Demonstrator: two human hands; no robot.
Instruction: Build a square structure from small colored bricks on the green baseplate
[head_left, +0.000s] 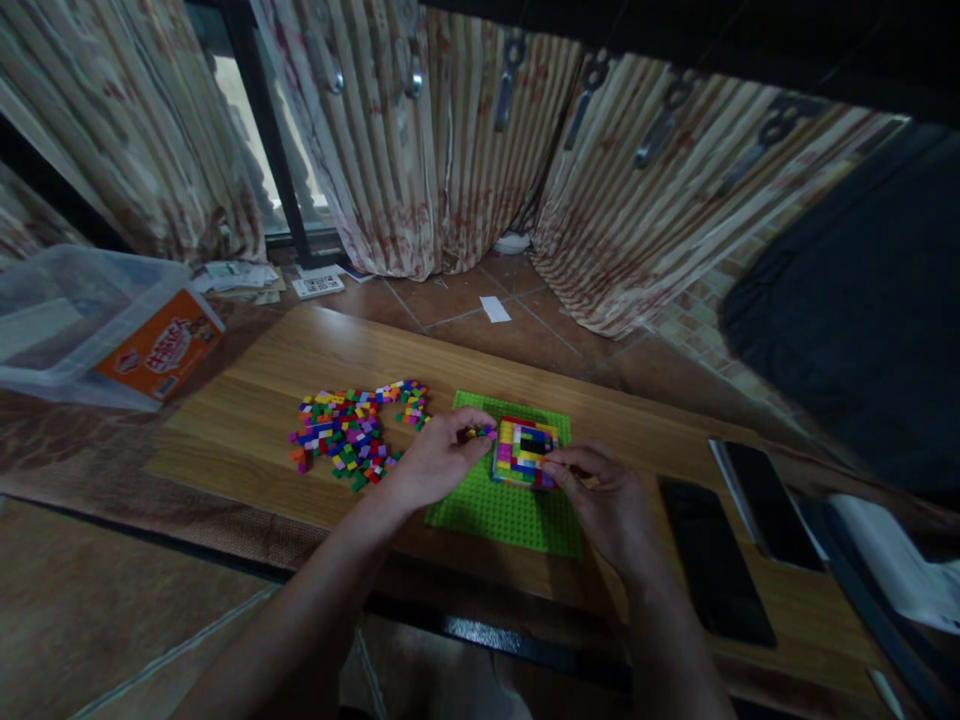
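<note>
A square block structure (pixel 514 468) of multicoloured toy bricks stands on a green studded baseplate (pixel 487 515). Its stepped top surrounds a dark opening. My left hand (pixel 439 458) is closed just left of the structure, with a few small bricks (pixel 486 432), purple and yellow among them, at its fingertips. On the other side, my right hand (pixel 606 495) has thumb and index finger pinched together at the structure's right edge. Whatever lies between those fingertips is too small to make out. A loose pile of colourful bricks (pixel 352 430) spreads on the wood to the left.
The wooden tabletop (pixel 247 390) carries a black phone-like slab (pixel 716 560) and another dark device (pixel 772 503) at right. A clear plastic bin (pixel 90 320) with an orange label sits far left. Curtains (pixel 480 150) hang behind; a white paper (pixel 495 309) lies on the floor.
</note>
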